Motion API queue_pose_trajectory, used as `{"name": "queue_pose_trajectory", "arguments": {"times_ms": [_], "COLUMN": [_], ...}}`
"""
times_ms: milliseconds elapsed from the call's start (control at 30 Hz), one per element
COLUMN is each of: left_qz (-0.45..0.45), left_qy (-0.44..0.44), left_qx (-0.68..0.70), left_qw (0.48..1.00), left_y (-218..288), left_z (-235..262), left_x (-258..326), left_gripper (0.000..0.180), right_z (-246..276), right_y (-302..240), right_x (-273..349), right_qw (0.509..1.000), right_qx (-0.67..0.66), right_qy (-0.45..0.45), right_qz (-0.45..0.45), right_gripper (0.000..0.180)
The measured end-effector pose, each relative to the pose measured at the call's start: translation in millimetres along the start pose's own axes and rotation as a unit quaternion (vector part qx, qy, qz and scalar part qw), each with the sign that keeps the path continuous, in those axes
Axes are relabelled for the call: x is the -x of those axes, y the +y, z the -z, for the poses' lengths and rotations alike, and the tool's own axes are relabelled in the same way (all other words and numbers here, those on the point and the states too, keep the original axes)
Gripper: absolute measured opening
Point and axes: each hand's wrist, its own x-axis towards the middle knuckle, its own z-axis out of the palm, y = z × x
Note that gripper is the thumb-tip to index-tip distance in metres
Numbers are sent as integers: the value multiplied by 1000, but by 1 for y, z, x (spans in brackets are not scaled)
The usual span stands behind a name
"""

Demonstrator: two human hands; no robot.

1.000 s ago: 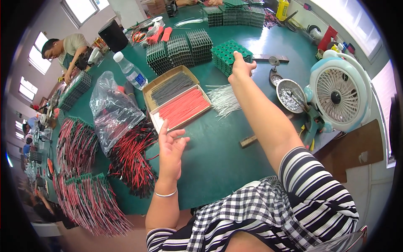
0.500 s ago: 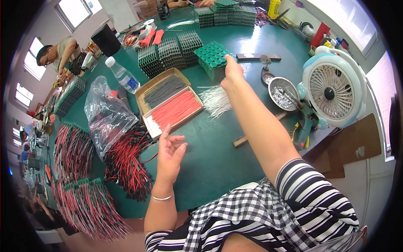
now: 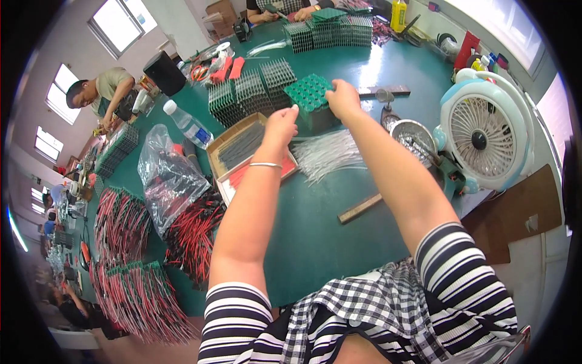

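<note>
A block of stacked green boards, the top one full of round cut-outs, stands on the table ahead of me. At its right edge is my right hand, fingers pinched on the top board. My left hand is closed, fingertips together close to the block's near left corner; whatever they hold is too small to make out. Under my left wrist lies an open cardboard box with black tubing and red tubing, partly covered by my arm. White thin strips lie in a heap between my forearms.
More board stacks stand beyond the box. Left are a bottle, a plastic bag and red-black wire bundles. A metal bowl, a wooden strip and a fan are right. Co-workers sit far and left.
My left hand has moved forward and right, from open beside the box to closed near the board stack. My right hand stays at the stack, shifted slightly. The view has turned a little.
</note>
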Motion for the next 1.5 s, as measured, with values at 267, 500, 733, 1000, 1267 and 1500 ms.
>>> {"name": "queue_pose_trajectory", "arguments": {"times_ms": [267, 500, 733, 1000, 1267, 1500], "left_qz": [-172, -233, 2, 86, 47, 7], "left_qy": [92, 60, -117, -45, -82, -1], "left_qx": [-294, 60, 325, 331, 290, -188], "left_qw": [936, 969, 939, 939, 952, 982], "left_y": [-12, 4, -31, -83, -81, -89], "left_z": [-27, -26, 19, 46, 41, 98], "left_x": [-25, 18, 186, 247, 256, 267], "left_gripper": [31, 35, 36, 23, 38, 72], "right_z": [-8, -1, 71, 211, 243, 231], "right_y": [4, -9, 1, -85, -113, -79], "right_x": [11, 45, 179, 286, 346, 301], "right_qw": [984, 929, 951, 672, 640, 583], "right_qx": [-154, -362, -264, -288, -476, -397], "right_qy": [44, 65, -137, -345, -190, -301], "right_qz": [-81, -35, 80, 589, 573, 642], "right_gripper": [39, 39, 43, 30, 12, 16]}}
